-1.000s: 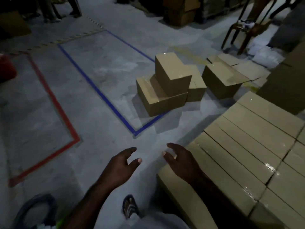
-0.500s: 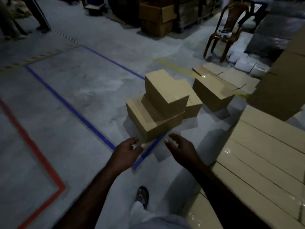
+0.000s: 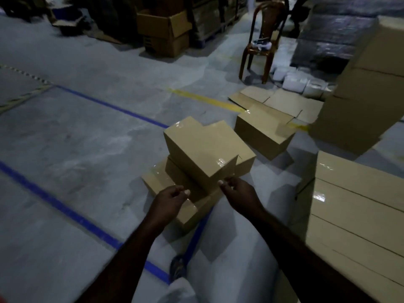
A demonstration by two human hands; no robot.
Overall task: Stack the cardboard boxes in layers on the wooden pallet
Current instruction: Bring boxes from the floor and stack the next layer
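A small heap of taped cardboard boxes lies on the concrete floor in front of me. The top box [image 3: 200, 153] rests tilted on a lower box [image 3: 192, 212]. My left hand [image 3: 169, 201] hovers at the heap's near side, fingers curled and holding nothing. My right hand [image 3: 239, 194] is beside it, fingertips close to the top box's near corner, also holding nothing. To my right lies the flat layer of stacked boxes [image 3: 358, 217]; the pallet under it is hidden. Another single box [image 3: 263, 132] stands further back.
Flattened cardboard sheets [image 3: 277, 100] lie behind the single box. A brown plastic chair [image 3: 263, 38] stands at the back, a tall stack of large cartons [image 3: 365, 84] at the right. Blue tape lines [image 3: 72, 215] mark the floor. My foot [image 3: 178, 267] is below the heap.
I have walked up to the heap; it is now much nearer. Both hands have reached forward from over bare floor to the near side of the boxes.
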